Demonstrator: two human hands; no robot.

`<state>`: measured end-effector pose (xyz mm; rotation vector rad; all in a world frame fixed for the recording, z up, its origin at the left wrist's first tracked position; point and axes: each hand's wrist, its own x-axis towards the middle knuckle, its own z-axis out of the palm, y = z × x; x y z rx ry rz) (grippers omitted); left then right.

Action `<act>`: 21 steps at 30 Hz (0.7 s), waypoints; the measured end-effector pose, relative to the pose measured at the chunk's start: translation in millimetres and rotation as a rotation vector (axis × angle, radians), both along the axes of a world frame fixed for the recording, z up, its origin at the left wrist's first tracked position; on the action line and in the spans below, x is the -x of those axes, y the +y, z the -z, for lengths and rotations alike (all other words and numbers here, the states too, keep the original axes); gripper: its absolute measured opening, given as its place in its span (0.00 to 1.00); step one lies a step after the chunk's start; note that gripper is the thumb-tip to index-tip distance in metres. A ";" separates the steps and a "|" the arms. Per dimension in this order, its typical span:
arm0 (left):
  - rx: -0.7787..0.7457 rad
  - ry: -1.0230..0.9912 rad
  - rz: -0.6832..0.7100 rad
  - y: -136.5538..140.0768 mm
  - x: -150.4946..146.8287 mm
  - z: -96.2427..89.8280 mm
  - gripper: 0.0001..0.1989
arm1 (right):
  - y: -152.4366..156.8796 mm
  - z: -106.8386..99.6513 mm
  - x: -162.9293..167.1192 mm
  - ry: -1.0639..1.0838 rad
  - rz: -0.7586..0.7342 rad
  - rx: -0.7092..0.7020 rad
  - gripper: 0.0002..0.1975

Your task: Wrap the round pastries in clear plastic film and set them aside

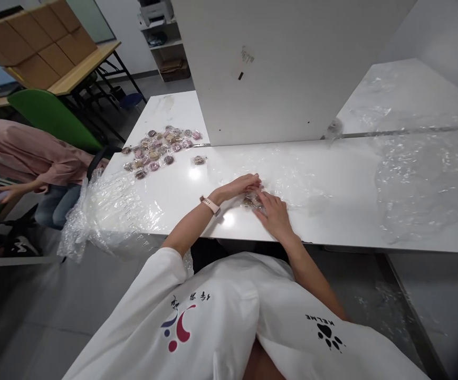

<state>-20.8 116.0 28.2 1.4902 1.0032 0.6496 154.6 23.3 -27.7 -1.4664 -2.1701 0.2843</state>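
Observation:
Small brownish pieces in clear plastic wrap lie on the white table in front of me, partly covered by my hands. My left hand wears a pale wristband and reaches over them from the left, its fingers closed at their far side. From the right, my right hand presses on the same wrapped pieces, thumb at the near side and fingers bent toward the left fingertips. The exact contact is partly hidden. Clear plastic film lies just beyond and right of my hands.
Several round wrapped pieces in pink, brown and yellow cluster at the left; a single one lies nearer. Bubble wrap hangs over the left edge. A white panel stands behind. A seated person is at the left.

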 end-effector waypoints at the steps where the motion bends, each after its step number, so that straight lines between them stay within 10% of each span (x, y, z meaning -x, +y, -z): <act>1: 0.025 -0.013 0.062 -9.0 11.5 0.3 0.23 | 5.4 3.6 -3.4 0.016 0.023 0.011 0.23; 5: -0.096 0.072 0.187 -61.8 46.9 11.7 0.33 | 2.0 5.4 -16.4 0.151 0.056 0.076 0.17; 12: -0.234 0.438 -0.225 -98.4 26.1 32.8 0.11 | -6.7 -13.2 -14.4 0.413 0.123 0.562 0.25; 17: -0.328 0.669 -0.285 -76.5 11.6 20.3 0.14 | 3.7 -15.3 -9.9 0.118 0.339 0.138 0.23; 21: -0.513 0.616 -0.102 -90.1 26.8 22.3 0.12 | -12.8 -7.5 -26.3 0.033 -0.058 -0.069 0.22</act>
